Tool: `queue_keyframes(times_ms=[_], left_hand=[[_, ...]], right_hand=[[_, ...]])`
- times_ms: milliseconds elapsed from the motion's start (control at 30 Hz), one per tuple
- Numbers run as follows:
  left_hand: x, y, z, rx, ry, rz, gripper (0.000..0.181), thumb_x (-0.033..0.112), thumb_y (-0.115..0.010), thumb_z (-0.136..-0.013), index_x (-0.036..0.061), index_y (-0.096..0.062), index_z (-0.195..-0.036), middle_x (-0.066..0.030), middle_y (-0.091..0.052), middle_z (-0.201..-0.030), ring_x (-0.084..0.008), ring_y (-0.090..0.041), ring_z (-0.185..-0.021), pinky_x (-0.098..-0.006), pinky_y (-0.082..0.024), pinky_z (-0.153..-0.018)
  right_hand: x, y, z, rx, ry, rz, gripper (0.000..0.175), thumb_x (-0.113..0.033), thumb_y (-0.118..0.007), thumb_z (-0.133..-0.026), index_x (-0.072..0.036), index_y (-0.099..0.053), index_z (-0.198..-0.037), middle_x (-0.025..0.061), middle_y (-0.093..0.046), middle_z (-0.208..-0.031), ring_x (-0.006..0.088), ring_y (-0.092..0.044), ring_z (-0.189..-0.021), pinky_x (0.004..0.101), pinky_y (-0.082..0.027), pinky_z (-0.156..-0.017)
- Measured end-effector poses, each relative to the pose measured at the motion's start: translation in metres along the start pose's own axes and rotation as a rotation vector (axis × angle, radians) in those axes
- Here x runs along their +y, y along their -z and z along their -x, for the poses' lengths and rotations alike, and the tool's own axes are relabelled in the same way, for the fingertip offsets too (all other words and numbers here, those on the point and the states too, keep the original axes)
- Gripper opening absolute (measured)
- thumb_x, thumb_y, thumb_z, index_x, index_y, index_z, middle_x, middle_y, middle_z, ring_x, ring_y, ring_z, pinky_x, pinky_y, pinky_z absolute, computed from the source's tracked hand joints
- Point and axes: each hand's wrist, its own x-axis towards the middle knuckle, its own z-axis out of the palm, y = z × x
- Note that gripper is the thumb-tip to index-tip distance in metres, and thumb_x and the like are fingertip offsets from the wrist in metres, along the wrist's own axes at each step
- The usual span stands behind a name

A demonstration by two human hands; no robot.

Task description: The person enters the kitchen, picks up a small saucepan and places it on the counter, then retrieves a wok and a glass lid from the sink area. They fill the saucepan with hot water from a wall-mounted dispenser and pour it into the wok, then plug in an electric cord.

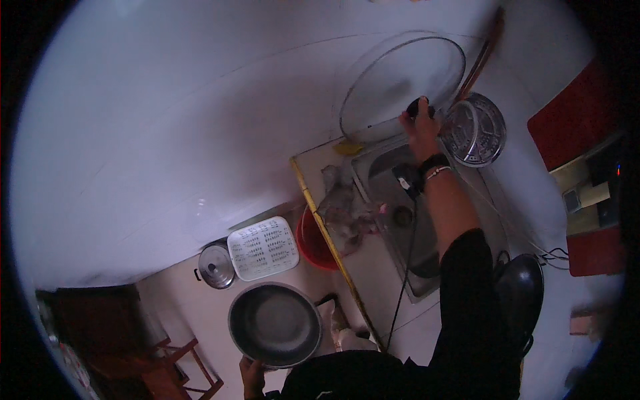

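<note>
Low in the view, my left hand (252, 375) grips the rim of a dark grey round pot (275, 322), held away from the counter with its mouth facing up. My right arm reaches across a stainless steel sink (430, 272). At the wall, my right hand (422, 127) has its fingers on the black knob (413, 107) of a large glass lid (395, 75). The lid stands on edge, tilted by the white wall. Below my wrist, a black object with a cable (407, 181) hangs over the sink; its kind is unclear.
A perforated metal steamer rack (477, 130) leans right of the lid. A crumpled clear plastic bag (342, 210) lies on the counter beside the sink. A red basin (315, 240), white basket (262, 248) and lidded metal pot (218, 265) stand lower down. A black wok (522, 295) is at right.
</note>
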Motion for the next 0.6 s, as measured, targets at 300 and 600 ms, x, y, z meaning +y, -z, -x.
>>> queue_keyframes(times_ms=[300,600], left_hand=[[0.017,-0.005,-0.002,0.021,0.055,-0.03,0.045,0.012,-0.065,-0.08,-0.0096,-0.053,-0.118,-0.0178,-0.064,-0.108,-0.0272,-0.066,-0.089,-0.0398,-0.057,-0.076],[0.013,-0.005,-0.019,-0.061,0.018,-0.023,0.047,0.011,-0.066,-0.079,-0.0098,-0.052,-0.119,-0.0174,-0.064,-0.109,-0.0276,-0.066,-0.09,-0.0386,-0.055,-0.079]], right_hand=[[0.01,0.003,-0.037,-0.112,-0.071,-0.022,0.043,-0.035,-0.068,-0.087,-0.003,-0.05,-0.109,0.0116,-0.055,-0.097,0.0238,-0.059,-0.075,0.0385,-0.06,-0.066],[0.0,0.019,-0.025,-0.193,-0.152,0.054,0.053,-0.038,-0.065,-0.09,0.0,-0.044,-0.12,0.0144,-0.052,-0.11,0.0285,-0.06,-0.097,0.0414,-0.057,-0.082]])
